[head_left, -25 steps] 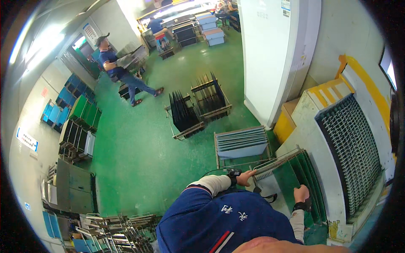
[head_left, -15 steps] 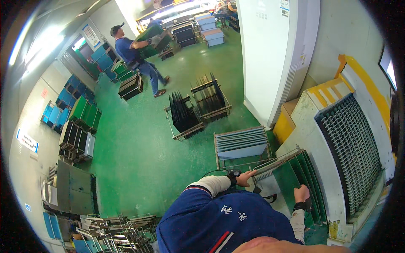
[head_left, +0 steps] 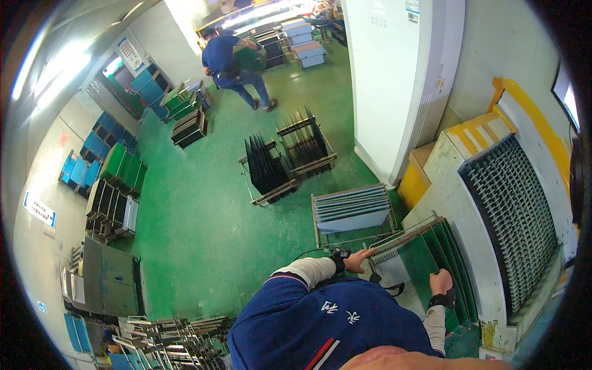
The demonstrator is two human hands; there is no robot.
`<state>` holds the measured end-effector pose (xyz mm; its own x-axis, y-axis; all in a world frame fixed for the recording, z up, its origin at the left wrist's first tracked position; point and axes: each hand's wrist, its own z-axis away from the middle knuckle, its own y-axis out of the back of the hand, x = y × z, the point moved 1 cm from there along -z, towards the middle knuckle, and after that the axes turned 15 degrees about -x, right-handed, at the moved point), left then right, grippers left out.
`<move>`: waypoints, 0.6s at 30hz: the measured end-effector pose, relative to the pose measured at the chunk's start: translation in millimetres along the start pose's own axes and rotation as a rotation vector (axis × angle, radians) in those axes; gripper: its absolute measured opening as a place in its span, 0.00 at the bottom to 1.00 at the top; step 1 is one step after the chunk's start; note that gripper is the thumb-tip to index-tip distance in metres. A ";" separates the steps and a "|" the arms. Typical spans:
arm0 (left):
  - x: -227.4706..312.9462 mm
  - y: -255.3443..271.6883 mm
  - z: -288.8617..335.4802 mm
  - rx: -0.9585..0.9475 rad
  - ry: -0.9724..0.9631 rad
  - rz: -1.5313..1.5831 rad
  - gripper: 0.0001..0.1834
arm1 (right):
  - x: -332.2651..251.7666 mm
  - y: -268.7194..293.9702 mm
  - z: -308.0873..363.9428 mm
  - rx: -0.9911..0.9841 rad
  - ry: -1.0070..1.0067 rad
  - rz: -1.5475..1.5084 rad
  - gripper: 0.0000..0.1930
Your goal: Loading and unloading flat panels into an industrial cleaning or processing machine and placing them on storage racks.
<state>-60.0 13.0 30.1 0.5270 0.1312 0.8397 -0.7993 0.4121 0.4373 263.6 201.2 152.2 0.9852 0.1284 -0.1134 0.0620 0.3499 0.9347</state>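
In front of me on the right stands a metal rack (head_left: pixel 407 236) holding several upright green panels (head_left: pixel 431 250). My left hand (head_left: pixel 357 261) is at the rack's near left corner, its fingers closed over the frame. Inside the rack, my right hand (head_left: pixel 441 282) is curled closed at the edge of one green panel; the fingertips are partly hidden. Dark bands circle both wrists. Just beyond the left hand, another rack (head_left: pixel 317 237) carries several pale blue panels (head_left: pixel 351 213).
A white machine with a ridged roller bed (head_left: pixel 512 216) stands close on my right, behind it a tall white cabinet (head_left: pixel 394 92). Two racks of dark panels (head_left: pixel 268 169) sit on the green floor. Stacked metal frames (head_left: pixel 176 342) lie lower left. A co-worker (head_left: pixel 225 68) carries green panels.
The co-worker has walked away toward the far workbench, carrying the green panels. My hands stay in about the same places at the rack.
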 end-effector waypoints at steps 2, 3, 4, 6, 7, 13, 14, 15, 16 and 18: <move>5.3 1.9 0.0 -0.010 0.022 -0.010 0.60 | 1.2 -0.4 0.2 0.003 -0.012 -0.003 0.15; 6.4 2.3 0.8 -0.011 0.048 -0.019 0.60 | -0.2 0.4 -0.5 -0.009 -0.003 0.000 0.15; 3.0 1.2 0.2 -0.009 0.048 -0.019 0.60 | -1.6 1.8 -0.2 -0.020 0.005 0.003 0.15; -0.9 0.4 0.3 0.011 -0.007 -0.033 0.60 | -9.8 12.0 7.8 -0.029 0.003 -0.010 0.16; -1.7 0.1 0.2 0.010 -0.007 -0.033 0.60 | -13.4 16.3 11.2 -0.039 0.000 -0.022 0.16; 6.0 3.7 3.3 -0.024 0.022 0.006 0.60 | -8.4 8.6 4.8 -0.052 -0.005 -0.022 0.16; 6.5 4.3 3.6 -0.027 0.034 0.004 0.60 | -5.3 4.1 1.4 -0.051 -0.005 -0.022 0.16; 6.8 4.6 3.4 -0.030 0.045 0.002 0.60 | -2.3 0.4 -1.7 -0.044 -0.001 -0.004 0.16; 7.3 4.8 3.3 -0.031 0.044 0.002 0.60 | 0.6 -2.9 -4.2 -0.036 0.002 0.014 0.16; 8.2 4.7 3.5 -0.023 0.044 -0.002 0.60 | 1.7 -4.3 -5.3 -0.042 -0.005 0.014 0.16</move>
<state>-60.4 12.9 40.2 0.5412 0.1693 0.8237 -0.7916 0.4331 0.4311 264.2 204.8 146.2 0.9867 0.1292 -0.0988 0.0416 0.3864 0.9214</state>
